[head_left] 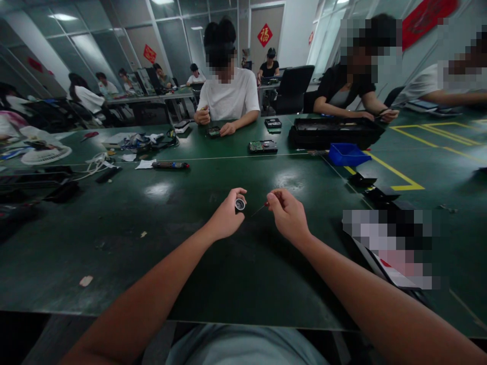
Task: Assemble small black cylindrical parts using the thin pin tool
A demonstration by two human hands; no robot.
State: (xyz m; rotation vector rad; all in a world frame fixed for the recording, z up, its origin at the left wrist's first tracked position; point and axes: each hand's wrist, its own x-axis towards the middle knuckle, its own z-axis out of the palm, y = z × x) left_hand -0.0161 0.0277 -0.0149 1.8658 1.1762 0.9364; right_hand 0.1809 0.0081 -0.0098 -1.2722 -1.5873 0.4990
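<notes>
Above the green table, my left hand (228, 215) is curled around a small round part (240, 204) with a silver-white rim and a dark inside. Its open face is turned toward me and to the right. My right hand (287, 213) pinches a thin screwdriver (260, 209) between thumb and fingers. The slim shaft points down and left toward the round part, with a small gap between them. A bit of red shows by the fingertips; the rest of the handle is hidden in the hand.
Across the green table (125, 263), a person in a white shirt (232, 94) handles a circuard-like device (213, 132). Hard drives (263, 147), a long black tray (335, 133) and a blue bin (349, 154) stand beyond my hands. A screwdriver-like tool (171, 165) lies left.
</notes>
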